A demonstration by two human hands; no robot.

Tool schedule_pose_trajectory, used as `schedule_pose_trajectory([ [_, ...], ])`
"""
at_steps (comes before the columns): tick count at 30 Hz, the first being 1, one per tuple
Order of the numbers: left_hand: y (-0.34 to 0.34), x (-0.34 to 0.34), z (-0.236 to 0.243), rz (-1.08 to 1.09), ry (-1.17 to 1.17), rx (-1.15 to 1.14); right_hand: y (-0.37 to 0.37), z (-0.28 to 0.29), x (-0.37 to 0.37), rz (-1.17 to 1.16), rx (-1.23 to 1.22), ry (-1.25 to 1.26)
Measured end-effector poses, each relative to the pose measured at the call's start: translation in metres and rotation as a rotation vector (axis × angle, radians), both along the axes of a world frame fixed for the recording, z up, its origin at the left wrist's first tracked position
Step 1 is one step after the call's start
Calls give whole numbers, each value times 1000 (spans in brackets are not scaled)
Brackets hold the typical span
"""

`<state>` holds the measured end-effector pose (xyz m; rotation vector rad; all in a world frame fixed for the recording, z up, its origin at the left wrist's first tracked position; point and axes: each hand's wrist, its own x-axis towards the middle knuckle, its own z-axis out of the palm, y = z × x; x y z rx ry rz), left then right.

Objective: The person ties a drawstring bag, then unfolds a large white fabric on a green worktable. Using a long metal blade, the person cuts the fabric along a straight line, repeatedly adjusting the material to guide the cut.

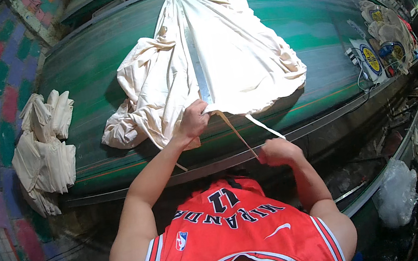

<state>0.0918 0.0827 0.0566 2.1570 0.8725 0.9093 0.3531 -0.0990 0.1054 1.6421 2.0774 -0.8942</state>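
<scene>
Cream cloth (pixel 247 59) in the head view lies in the middle of the green tabletop (pixel 321 30), spread in a rough tent shape with its narrow tip toward the far edge and its wide side toward the person. Its right part is fairly flat and so brightly lit that it looks almost white, with a puckered, wavy outer rim that curves round to the near side. Its left part is bunched into deep, soft folds and heaped creases, with a crumpled lobe at the lower left. Long pleats fan down from the tip, and a narrow grey strip (pixel 198 72) runs down the middle between the two parts.

The left hand (pixel 196 119) is closed in a fist, gripping the near edge of the cloth at the foot of that grey strip. The right hand (pixel 279 151), also closed, grips the lower end of a thin tan strip (pixel 235 131), which slants taut up toward the left hand. A white strap (pixel 264 125) leads from the cloth's near rim to the right hand. Folded cream fabric (pixel 50 164) sits in a pile at the tabletop's left end.
</scene>
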Motion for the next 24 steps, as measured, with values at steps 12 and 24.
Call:
schedule_pose_trajectory([
  [12, -108, 59, 18, -508, 293, 455, -28, 133, 18, 194, 648, 731],
  [24, -154, 63, 106, -1040, -64, -759, 33, 56, 43, -272, 672, 1230],
])
